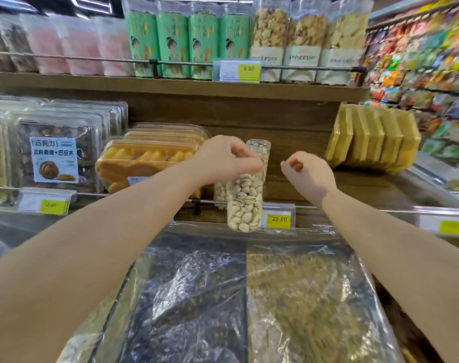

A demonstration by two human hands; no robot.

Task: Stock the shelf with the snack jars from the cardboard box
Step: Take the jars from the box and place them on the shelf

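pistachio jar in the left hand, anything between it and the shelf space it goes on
Yes: the front rail crosses behind the pistachio jar, which the left hand holds with its base below rail height, so it must go over. A stocked jar stands right behind it; bare shelf lies further right.

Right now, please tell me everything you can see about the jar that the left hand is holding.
The pistachio jar is a clear plastic cylinder, filled almost fully with pale in-shell pistachios. It hangs roughly upright in front of the shelf rail, with its base beside the yellow 23.80 price tag. The left hand grips its top from above and hides the lid. Nothing else visibly touches it.
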